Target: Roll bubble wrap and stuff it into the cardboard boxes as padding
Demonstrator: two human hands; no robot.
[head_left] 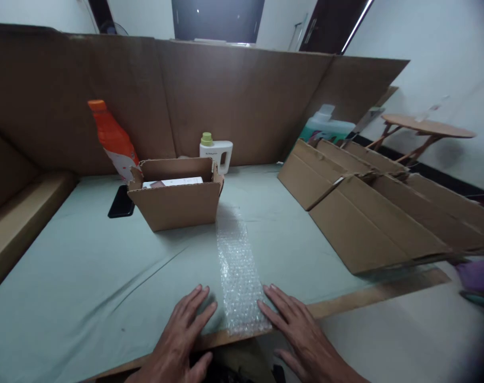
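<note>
A strip of clear bubble wrap lies lengthwise on the pale green cloth, its near end at the table's front edge. My left hand rests just left of the strip, apart from it, fingers stretched out and holding nothing. On the other side, my right hand has its fingers spread, with the fingertips at the strip's right edge; whether they press on it I cannot tell. Beyond the strip's far end, to the left, stands an open cardboard box with a white printed package inside.
Behind the box are an orange bottle and a white jug with a green cap. A black phone lies left of it. Cardboard boxes and a teal-filled jug stand right. Tall cardboard walls the back.
</note>
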